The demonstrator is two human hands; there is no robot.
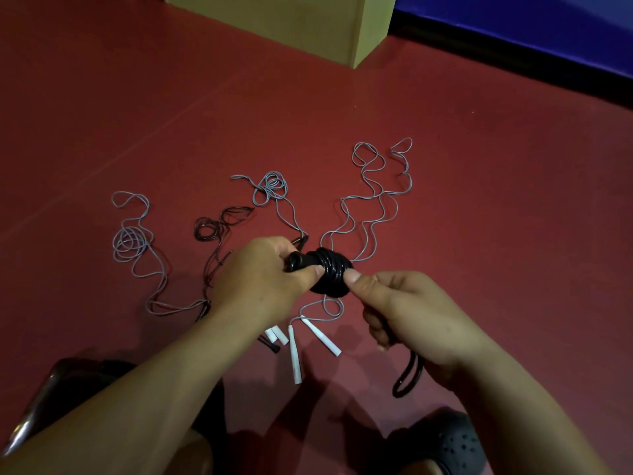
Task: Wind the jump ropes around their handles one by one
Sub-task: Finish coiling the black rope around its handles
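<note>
Up over the floor (479, 200): you've got the black rope (330, 272) bundled round its handle
Left hand (260, 279): gripping the handle end
Right hand (411, 313): thumb on the coil, fingers curled round the rope's tail
Floor stuff: grey ropes (373, 200), white handles (294, 351) lying loose below
</note>
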